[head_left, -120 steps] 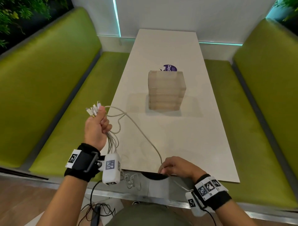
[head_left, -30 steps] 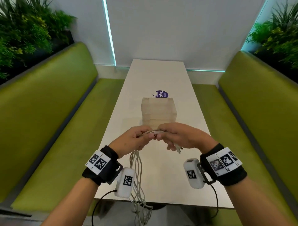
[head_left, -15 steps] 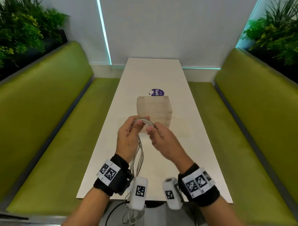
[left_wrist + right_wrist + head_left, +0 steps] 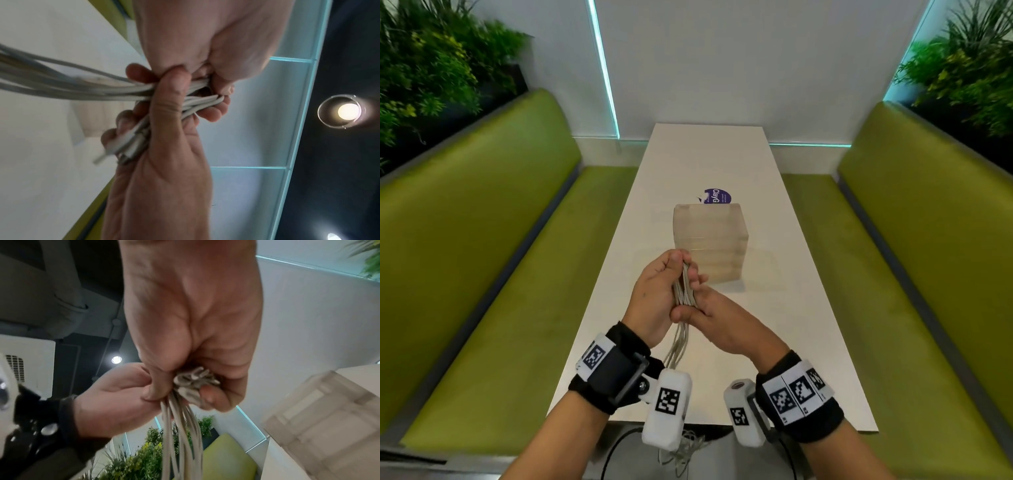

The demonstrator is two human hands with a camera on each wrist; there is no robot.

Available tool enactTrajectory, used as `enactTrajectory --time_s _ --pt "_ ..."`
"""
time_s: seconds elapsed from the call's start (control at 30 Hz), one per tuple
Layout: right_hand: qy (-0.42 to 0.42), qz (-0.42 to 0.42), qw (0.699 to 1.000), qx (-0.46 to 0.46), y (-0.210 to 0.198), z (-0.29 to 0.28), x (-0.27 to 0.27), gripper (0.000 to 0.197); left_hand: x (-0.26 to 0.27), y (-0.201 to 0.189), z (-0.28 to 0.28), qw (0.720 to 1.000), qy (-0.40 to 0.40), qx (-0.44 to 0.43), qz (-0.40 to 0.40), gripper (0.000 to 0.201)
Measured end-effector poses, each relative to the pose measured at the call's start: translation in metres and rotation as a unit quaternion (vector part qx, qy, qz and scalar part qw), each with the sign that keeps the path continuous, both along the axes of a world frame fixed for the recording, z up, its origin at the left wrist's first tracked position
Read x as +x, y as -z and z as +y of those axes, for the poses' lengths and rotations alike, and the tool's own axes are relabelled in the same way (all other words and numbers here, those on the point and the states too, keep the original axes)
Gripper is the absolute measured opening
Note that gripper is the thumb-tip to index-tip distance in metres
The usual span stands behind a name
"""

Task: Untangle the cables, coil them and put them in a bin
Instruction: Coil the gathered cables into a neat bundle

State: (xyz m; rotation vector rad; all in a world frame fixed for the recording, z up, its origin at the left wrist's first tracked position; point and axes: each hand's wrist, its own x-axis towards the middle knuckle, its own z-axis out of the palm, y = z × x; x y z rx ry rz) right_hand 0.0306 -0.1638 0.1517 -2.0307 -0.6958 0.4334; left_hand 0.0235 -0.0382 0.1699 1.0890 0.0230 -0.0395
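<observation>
- Landmark = the bin point(image 4: 709, 245): translucent box standing on the white table point(image 4: 784, 346), roughly mid-length.
- Nearest me, on my side of the bin and past the table's near edge: loose cable tails point(image 4: 685, 448) hang in a slack tangle below the wrists. Not coiled yet.
- Just in front of the bin, held above the table: both hands meet on one bundle of white cables point(image 4: 684, 289).
- Left hand point(image 4: 654, 301): fingers and thumb curled tight round the bundle, several strands doubled over. Plug ends point(image 4: 131, 146) stick out of the fist in the left wrist view.
- Right hand point(image 4: 722, 325): pinching the same bundle just below the left hand's hold, thumb and fingertips closed on the strands; right wrist view shows the folded cable ends bunched at its fingertips point(image 4: 207, 395).
- Step in hand, my read: coiling. First loops are gathered in the left fist, most of the length hangs free. All strands seem to be wound as one bundle; can't tell whether they're fully untangled.
- Next move calls for: right hand sliding down the hanging run, bringing up another loop, left hand opening only enough to accept it without dropping the earlier loops.
- Beyond the bin: purple sticker point(image 4: 717, 196) on the table, touching the bin's far side in view.
- Either side of the bin: green benches point(image 4: 482, 246).
</observation>
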Motion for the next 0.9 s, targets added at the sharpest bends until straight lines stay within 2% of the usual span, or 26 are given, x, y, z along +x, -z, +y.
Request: enactTrajectory --time_s 0.07,0.13,0.2,0.3,0.5,0.57,0.7,0.8,0.9 --pt "0.019 -0.011 0.999 0.038 0.004 -0.002 -0.002 0.019 0.001 -0.006 0.000 0.999 0.027 -0.022 0.006 0.028" --pt "0.024 0.046 0.991 0.124 0.009 -0.004 -0.007 0.018 0.002 -0.010 -0.002 0.999 0.045 -0.006 0.000 0.028" --pt "-0.001 0.124 0.967 0.224 0.016 -0.004 -0.012 0.020 0.000 -0.013 -0.004 0.998 0.064 0.011 -0.002 0.027" --pt "-0.004 0.173 0.940 0.295 0.026 -0.003 -0.016 0.023 -0.002 -0.014 -0.006 0.996 0.091 0.022 0.010 0.028" --pt "-0.016 0.222 0.915 0.335 0.038 -0.004 -0.013 0.057 -0.001 -0.014 -0.007 0.990 0.124 0.065 0.003 0.028" --pt "-0.012 0.228 0.913 0.339 0.038 -0.003 -0.015 0.055 -0.001 -0.012 -0.008 0.990 0.126 0.068 -0.004 0.029" --pt "0.019 0.233 0.914 0.331 0.037 -0.002 -0.017 0.035 0.000 -0.004 -0.008 0.989 0.114 0.086 -0.027 0.029" --pt "0.063 0.218 0.921 0.316 0.035 -0.003 -0.013 0.033 -0.001 0.004 -0.006 0.984 0.075 0.146 -0.075 0.027" --pt "0.094 0.161 0.931 0.314 0.022 -0.008 -0.008 0.038 -0.006 0.025 0.000 0.972 0.123 0.194 -0.053 0.075"
